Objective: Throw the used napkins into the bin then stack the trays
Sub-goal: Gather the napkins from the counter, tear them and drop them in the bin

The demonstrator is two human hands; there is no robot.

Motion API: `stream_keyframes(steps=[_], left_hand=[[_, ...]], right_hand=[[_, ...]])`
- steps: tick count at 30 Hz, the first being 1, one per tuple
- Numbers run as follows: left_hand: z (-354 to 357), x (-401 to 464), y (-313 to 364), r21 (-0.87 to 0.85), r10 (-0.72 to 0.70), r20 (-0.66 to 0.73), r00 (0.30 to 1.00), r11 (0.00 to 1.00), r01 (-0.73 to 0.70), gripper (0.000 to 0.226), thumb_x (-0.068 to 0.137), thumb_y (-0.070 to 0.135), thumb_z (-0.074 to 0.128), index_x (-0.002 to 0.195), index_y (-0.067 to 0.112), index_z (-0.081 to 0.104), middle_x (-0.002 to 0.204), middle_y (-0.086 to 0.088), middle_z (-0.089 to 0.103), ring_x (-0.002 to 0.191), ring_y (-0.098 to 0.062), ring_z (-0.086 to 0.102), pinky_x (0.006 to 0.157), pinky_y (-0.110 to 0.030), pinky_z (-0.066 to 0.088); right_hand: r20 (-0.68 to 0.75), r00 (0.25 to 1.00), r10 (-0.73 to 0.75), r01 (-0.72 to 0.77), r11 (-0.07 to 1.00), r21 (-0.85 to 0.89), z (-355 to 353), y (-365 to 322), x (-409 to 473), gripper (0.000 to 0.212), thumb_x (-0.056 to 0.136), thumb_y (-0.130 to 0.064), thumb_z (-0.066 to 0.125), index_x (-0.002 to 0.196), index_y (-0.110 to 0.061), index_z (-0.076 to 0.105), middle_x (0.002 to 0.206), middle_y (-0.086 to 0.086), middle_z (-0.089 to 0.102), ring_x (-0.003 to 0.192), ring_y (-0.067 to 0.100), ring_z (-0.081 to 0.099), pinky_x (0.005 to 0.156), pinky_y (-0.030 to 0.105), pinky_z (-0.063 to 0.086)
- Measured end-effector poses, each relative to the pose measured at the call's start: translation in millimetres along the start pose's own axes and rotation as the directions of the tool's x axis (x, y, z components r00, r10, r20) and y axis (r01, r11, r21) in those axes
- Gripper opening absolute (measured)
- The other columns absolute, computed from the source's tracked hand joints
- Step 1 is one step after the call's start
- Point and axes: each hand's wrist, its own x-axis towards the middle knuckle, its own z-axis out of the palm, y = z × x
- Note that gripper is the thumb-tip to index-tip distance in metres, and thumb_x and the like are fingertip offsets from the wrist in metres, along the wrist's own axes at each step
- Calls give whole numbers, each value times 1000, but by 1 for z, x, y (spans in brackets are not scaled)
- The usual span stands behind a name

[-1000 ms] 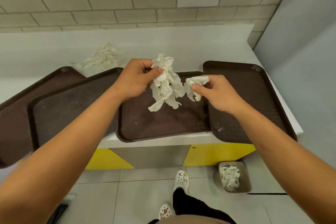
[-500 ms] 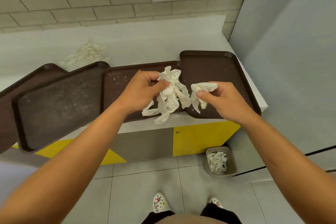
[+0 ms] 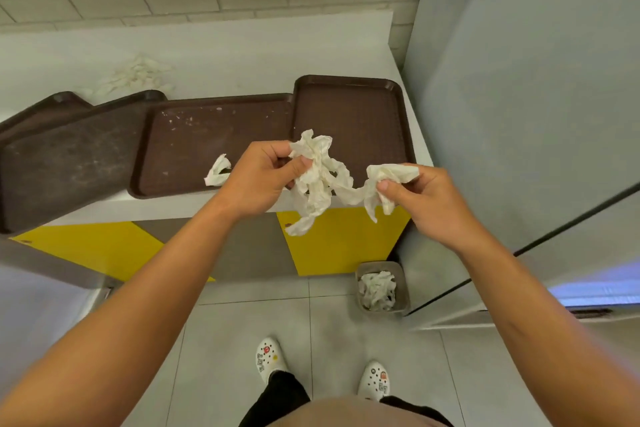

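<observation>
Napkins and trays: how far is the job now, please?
Done: the bin on the floor already holds crumpled napkins. In hand: the left hand grips a napkin bunch and the right hand pinches another napkin, not yet binned. Left: one napkin on the middle tray, a pile on the counter, and the trays remain unstacked.

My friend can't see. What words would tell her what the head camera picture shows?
A person's left hand and right hand each grip crumpled white napkins in front of a counter with brown trays. A small bin on the floor below already holds napkins, and one scrap lies on a tray.
</observation>
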Motion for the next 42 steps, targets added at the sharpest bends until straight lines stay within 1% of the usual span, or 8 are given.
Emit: stream_keyframes(steps=[3,8,14,20,24,27,31,42], left_hand=[[37,-7,-7,-5,-26,-2,1000,1000,26,13,96,5,61,94,5,73,84,-15,71,73,-14,63,68,-30,51],[87,-15,-32,-51,-102,-2,995,994,102,14,96,4,60,96,-5,71,85,-20,67,73,-17,58,67,-28,48],[132,-15,-84,-41,-179,-7,984,983,179,17,95,11,64,88,-4,72,86,-32,65,71,-23,56,67,-47,49],[168,-8,-145,-52,-232,-20,973,972,231,16,86,26,67,75,17,72,75,-18,61,69,-22,53,66,-54,49],[187,-5,-191,-36,-259,14,966,965,259,27,90,20,65,73,40,71,72,14,62,68,-14,54,65,-45,48],[204,-1,-232,-27,-301,-7,954,953,301,27,94,11,65,80,32,71,78,9,63,67,-11,54,65,-39,47],[229,3,-292,-37,-390,-59,919,921,388,27,94,10,66,81,33,70,85,6,67,68,-6,59,65,-29,49],[286,20,-435,36,-404,-63,913,913,406,19,96,12,64,81,23,70,72,16,63,59,4,54,61,-15,41]], right_hand=[[0,999,36,-36,999,14,-22,14,-18,19,93,-9,69,109,-18,75,102,2,78,98,18,73,87,29,57],[-27,992,123,-123,992,-3,-46,45,-45,15,92,-13,70,103,-21,76,99,2,79,94,16,74,85,26,57],[-79,966,245,-246,969,-3,-55,95,-65,15,93,-15,71,106,-21,76,98,0,79,95,19,74,85,30,58],[-159,930,331,-336,942,-7,-51,147,-70,14,94,-17,70,103,-26,75,93,-3,79,91,16,74,81,29,57],[-227,900,372,-374,927,37,-43,193,-65,21,95,-15,69,99,-35,74,91,3,78,83,15,70,78,33,56],[-265,875,404,-409,912,40,-37,236,-59,22,96,-12,67,97,-33,75,89,-6,77,84,11,71,80,30,55],[-302,828,472,-494,869,4,-29,310,-56,14,95,-27,68,102,-17,74,93,10,75,92,32,70,84,49,57],[-345,730,590,-643,764,-55,-16,481,-41,17,91,-27,68,91,-11,72,84,6,73,77,18,68,76,44,56]])
